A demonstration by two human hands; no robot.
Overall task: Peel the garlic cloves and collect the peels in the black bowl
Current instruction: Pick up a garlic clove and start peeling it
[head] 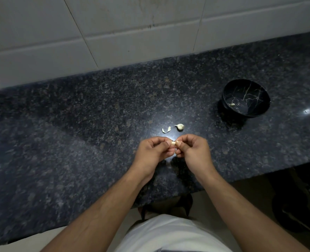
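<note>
Just above the near middle of the dark speckled table (77, 124), both hands met around one small garlic clove (173, 142). The left hand (155, 151) and right hand (196, 151) had their fingers curled in tight, each pinching an end of it, so its long axis ran roughly left to right between the thumbs. Which end was the pointy one, couldn't tell, too small. Just beyond the hands a whole unpeeled clove (180, 126) lay on the table with its tip pointing left, and beside it a couple of loose peels (166, 129). The black bowl (246, 98) sat well off to the right, upright, with one little scrap (232, 104) inside.
</note>
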